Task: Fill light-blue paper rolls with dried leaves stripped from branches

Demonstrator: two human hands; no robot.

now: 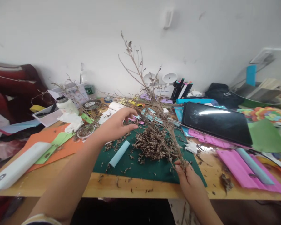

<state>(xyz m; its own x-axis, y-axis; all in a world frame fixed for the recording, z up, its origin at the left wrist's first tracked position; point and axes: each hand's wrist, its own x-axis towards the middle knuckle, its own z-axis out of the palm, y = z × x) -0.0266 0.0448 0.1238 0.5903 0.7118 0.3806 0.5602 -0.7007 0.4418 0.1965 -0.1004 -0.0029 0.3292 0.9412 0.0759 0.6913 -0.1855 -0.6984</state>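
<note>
My right hand (189,175) grips the lower end of a bundle of dried plant stems (174,137) at the front right of the green mat (152,175). The brown, branching stems lean up and away to the left. My left hand (119,123) is raised over the left part of the mat, thumb and fingers apart, with nothing visible in it. A heap of crumbled dry leaves (150,143) lies on the mat between the hands. In front of my left hand rests a light blue paper roll (119,153), with leaf bits scattered about it.
A black tablet (216,123) lies at right, behind pink paper (239,168) and another blue roll (255,165). To the left are a white power strip (21,162), orange paper (67,147) and a white bottle (66,105). Markers (181,89) stand by the wall.
</note>
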